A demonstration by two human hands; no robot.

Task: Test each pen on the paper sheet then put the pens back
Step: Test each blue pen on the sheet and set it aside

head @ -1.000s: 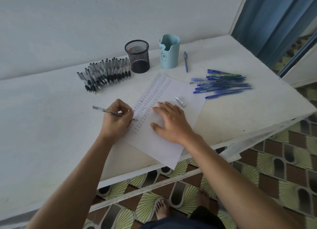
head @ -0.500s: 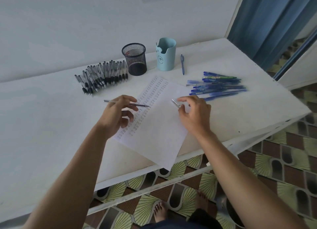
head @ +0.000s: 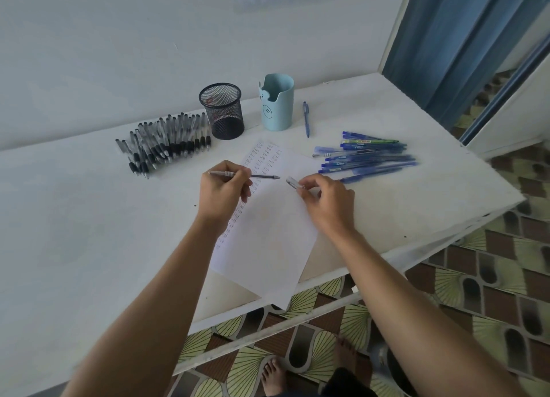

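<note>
Left hand (head: 221,192) grips pen (head: 262,176); right hand (head: 327,200) pinches cap (head: 293,182)

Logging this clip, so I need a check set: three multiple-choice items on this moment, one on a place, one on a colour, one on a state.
1. Where is the lone pen? A) left of the blue cup B) right of it C) inside it
2. The mesh cup's colour? A) black B) red C) white
3. The held pen, in the left hand, is: A) capped B) uncapped C) snapped
Key: 1 B, it lies on the table at the cup's right; 2 A, dark wire throughout; 3 B, bare tip, and the right hand pinches the cap.
</note>
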